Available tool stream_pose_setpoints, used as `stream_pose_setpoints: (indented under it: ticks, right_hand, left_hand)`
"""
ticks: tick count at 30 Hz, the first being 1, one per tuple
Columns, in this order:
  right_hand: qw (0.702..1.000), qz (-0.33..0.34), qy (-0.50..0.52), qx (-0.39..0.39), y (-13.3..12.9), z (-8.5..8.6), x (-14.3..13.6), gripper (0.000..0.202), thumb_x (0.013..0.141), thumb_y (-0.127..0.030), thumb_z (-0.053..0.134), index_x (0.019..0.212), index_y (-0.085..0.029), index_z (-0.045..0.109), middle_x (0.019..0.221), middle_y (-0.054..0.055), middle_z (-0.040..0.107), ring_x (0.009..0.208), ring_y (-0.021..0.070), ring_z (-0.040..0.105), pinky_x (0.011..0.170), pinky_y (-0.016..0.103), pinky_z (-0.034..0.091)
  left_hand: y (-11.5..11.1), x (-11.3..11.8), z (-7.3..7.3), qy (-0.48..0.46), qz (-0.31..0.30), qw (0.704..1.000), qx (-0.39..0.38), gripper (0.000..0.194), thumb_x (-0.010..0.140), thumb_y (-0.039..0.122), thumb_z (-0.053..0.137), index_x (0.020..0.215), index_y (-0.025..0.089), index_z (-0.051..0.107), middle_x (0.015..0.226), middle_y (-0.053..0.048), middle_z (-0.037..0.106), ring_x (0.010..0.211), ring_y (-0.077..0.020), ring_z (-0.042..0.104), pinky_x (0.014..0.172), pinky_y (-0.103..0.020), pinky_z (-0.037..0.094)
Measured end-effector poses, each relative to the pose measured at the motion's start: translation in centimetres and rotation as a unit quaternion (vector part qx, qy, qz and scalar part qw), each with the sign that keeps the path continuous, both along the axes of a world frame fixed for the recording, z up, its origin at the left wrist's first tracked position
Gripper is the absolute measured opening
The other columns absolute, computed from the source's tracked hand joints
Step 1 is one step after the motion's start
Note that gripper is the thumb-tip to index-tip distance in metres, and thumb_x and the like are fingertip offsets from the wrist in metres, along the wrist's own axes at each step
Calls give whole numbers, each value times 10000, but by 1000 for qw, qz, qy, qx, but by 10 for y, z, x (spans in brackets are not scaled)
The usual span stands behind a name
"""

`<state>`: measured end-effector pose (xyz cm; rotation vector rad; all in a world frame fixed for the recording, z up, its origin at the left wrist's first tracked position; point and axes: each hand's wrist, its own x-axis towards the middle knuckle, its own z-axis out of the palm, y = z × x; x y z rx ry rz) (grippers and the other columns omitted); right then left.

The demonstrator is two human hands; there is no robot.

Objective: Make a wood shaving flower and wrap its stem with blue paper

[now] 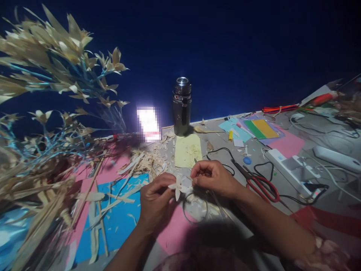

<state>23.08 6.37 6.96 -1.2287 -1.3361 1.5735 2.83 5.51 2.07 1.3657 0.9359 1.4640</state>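
My left hand (pixel 158 199) pinches a small pale flower (pixel 178 187) with pointed petals, which looks made of dried husk. Just to the right, my right hand (pixel 210 177) is closed, thumb and fingertips pressed together close to the flower. What sits between those fingertips is too small to make out. Below the hands lies a loop of thin wire (pixel 194 222) on the table, over pale scraps and pink paper (pixel 175 233). A yellow sheet (pixel 183 152) with crumbs on it is just beyond my hands.
A dark flask (pixel 182 113) stands behind the yellow sheet. Red-handled scissors (pixel 263 188) and a white power strip (pixel 291 169) with cables are at right. Husk strips (pixel 94 229) cover blue paper (pixel 121 214) at left, under tall branches of husk flowers (pixel 70 49). A bright screen (pixel 148 124) glows behind.
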Motion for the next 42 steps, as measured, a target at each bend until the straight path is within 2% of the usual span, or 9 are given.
stream_pose_setpoints:
  ticks: [3,9,14,19,26,29,33,38,42]
  right_hand:
    - [1000,12,13,-14,3,1,-2,110,644,-224,737,720,-154,700,550,-62,543,526,80,422,506,213,304]
    - [993,78,45,-71,9,-5,-1,124,659,-241,736,745,-152,738,593,-25,637,526,87,466,519,221,318]
    - [989,110,17,-101,16,6,4,119,630,-197,704,731,-163,757,648,-9,700,569,102,532,528,211,351]
    - [984,132,-39,-115,23,15,7,161,624,-205,684,750,-158,770,599,-19,678,506,88,479,479,208,308]
    - [985,116,-26,-126,20,19,7,132,622,-203,691,727,-152,751,602,-15,672,487,76,440,467,211,269]
    - [986,123,-13,-109,17,23,6,124,629,-191,687,729,-155,752,627,-11,685,532,89,497,497,209,316]
    - [986,150,-17,-71,15,26,8,117,649,-187,693,742,-166,761,651,-11,692,605,111,563,560,217,385]
    - [979,197,-58,-19,12,31,12,128,707,-180,669,790,-173,766,607,-37,628,545,88,476,517,209,340]
    - [978,188,-91,20,6,41,15,110,754,-184,657,806,-172,753,635,-22,630,562,101,495,512,217,346]
  left_hand:
    - [1,0,0,3,-1,1000,18,143,711,91,796,656,222,784,676,-25,731,657,-173,675,626,-262,541]
    - [-1,-1,5,26,3,999,44,126,738,137,813,658,229,780,648,-31,713,634,-187,658,606,-291,527]
    - [2,-4,5,78,-3,988,132,150,797,134,774,749,270,814,680,-31,751,668,-200,681,650,-328,540]
    - [4,-12,4,148,-31,963,221,172,828,110,751,855,267,815,758,-48,782,711,-207,702,660,-336,552]
    - [-6,-19,21,260,-18,909,325,271,850,57,691,1042,242,744,816,-57,781,746,-210,684,697,-346,555]
    - [-9,-19,26,291,-21,887,356,245,851,62,686,1014,239,735,815,-59,790,748,-210,694,713,-342,559]
    - [-12,-16,27,294,-24,889,350,258,830,50,691,994,247,726,823,-57,784,753,-207,691,713,-341,554]
    - [-19,-16,22,280,-28,899,336,248,821,73,718,1011,232,726,854,-70,767,783,-212,680,714,-346,543]
    - [-23,-18,19,312,-4,892,328,241,862,94,692,1028,261,739,888,-60,773,821,-214,689,738,-346,545]
